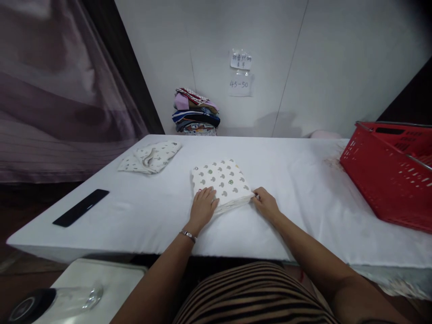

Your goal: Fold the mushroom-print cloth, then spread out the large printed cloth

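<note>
A folded white cloth with small grey and green prints (222,180) lies on the white table (303,189) in front of me. My left hand (202,208) rests flat on its near left corner, fingers stretched out. My right hand (265,204) pinches the cloth's near right corner with curled fingers. A bracelet sits on my left wrist.
A second printed cloth (150,157) lies loosely folded at the far left. A black flat object (81,207) rests near the left edge. A red basket (391,168) stands at the right. A stack of folded clothes (195,112) sits against the wall. A glass bottle (50,303) lies below left.
</note>
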`<action>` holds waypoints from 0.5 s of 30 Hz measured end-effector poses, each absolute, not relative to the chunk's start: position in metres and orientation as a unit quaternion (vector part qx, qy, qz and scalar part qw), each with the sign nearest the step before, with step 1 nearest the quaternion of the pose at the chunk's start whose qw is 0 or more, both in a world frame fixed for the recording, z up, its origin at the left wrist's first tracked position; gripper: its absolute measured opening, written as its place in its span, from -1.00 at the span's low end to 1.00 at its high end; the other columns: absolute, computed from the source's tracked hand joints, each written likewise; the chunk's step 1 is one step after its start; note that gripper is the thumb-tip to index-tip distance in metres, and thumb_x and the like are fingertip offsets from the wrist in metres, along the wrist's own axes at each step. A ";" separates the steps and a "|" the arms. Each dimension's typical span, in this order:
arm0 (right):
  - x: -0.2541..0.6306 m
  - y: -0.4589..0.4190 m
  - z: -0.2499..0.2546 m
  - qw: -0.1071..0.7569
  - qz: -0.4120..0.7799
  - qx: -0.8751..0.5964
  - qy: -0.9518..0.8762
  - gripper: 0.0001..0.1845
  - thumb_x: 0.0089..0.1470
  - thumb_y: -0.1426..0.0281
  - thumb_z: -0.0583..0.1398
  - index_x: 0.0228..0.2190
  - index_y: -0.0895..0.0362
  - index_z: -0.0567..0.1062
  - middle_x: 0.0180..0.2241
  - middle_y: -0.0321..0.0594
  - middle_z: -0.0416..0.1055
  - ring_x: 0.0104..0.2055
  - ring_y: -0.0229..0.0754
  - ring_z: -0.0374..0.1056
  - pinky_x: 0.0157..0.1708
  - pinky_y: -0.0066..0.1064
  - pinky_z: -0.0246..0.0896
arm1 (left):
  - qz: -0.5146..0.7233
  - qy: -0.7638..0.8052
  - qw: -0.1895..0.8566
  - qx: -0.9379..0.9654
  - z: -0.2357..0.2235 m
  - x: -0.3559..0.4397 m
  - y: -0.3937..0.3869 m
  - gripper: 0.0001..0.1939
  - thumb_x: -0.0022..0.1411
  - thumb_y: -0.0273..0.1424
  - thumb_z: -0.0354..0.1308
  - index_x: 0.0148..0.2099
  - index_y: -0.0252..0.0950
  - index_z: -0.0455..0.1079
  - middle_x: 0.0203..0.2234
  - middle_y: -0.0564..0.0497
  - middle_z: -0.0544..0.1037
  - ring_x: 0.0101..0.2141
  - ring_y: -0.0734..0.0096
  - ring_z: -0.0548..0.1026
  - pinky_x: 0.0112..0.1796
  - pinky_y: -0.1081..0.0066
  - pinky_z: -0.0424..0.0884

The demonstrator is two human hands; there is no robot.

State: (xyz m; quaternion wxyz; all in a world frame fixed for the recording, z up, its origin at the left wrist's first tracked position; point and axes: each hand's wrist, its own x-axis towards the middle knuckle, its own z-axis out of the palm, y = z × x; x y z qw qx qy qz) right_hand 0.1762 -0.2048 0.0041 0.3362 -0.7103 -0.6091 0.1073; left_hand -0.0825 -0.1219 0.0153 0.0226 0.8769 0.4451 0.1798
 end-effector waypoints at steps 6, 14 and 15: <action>0.177 -0.206 0.003 0.343 0.129 -0.715 -0.595 -0.84 0.06 0.30 0.05 -0.32 0.04 0.39 -0.32 -0.30 0.40 -0.40 -0.22 0.27 -0.36 -0.40 0.14 | 0.165 0.458 0.037 0.873 0.017 -0.082 -0.122 -0.61 0.33 -0.26 -0.10 0.13 -0.26 0.28 0.18 -0.07 0.28 0.20 0.17 0.18 0.19 0.08 0.05; 0.178 -0.205 0.003 0.336 0.121 -0.702 -0.616 -0.81 0.06 0.31 0.05 -0.29 0.07 0.40 -0.31 -0.28 0.39 -0.39 -0.22 0.26 -0.36 -0.40 0.14 | 0.163 0.443 0.017 0.881 0.024 -0.078 -0.130 -0.59 0.36 -0.29 -0.15 0.17 -0.27 0.24 0.23 -0.08 0.20 0.23 0.19 0.11 0.20 0.06 0.00; 0.178 -0.205 0.004 0.336 0.121 -0.700 -0.618 -0.81 0.07 0.31 0.05 -0.29 0.07 0.40 -0.31 -0.27 0.39 -0.39 -0.22 0.26 -0.36 -0.40 0.14 | 0.160 0.427 0.012 0.890 0.024 -0.077 -0.132 -0.59 0.37 -0.29 -0.17 0.19 -0.25 0.22 0.24 -0.06 0.19 0.24 0.20 0.09 0.20 0.05 -0.01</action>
